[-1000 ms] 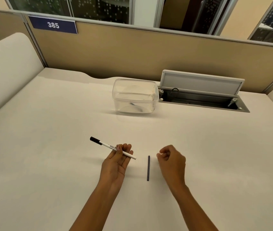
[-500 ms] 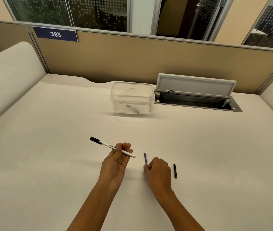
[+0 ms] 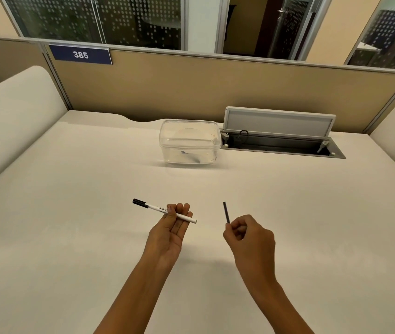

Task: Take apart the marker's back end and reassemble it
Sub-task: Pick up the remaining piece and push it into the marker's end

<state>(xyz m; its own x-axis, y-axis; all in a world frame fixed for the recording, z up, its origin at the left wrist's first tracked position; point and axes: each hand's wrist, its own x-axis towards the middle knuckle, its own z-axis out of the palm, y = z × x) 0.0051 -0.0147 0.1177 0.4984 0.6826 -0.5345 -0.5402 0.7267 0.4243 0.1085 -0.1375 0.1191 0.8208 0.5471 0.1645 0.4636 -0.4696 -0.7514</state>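
My left hand lies palm up above the desk and holds a white marker across the fingers. Its black cap points far left and its open back end points right. My right hand, to the right of it, pinches the lower end of a thin dark ink rod. The rod stands nearly upright above the fingers, apart from the marker. No small end plug shows on the desk.
A clear plastic container stands at the back middle of the white desk with something small inside. Right of it is an open cable hatch with its grey lid raised. A tan partition runs behind.
The ink rod lay on the desk; my right hand came down on it and lifted it upright. A small black piece lay right of that hand half a second ago and is now out of sight.
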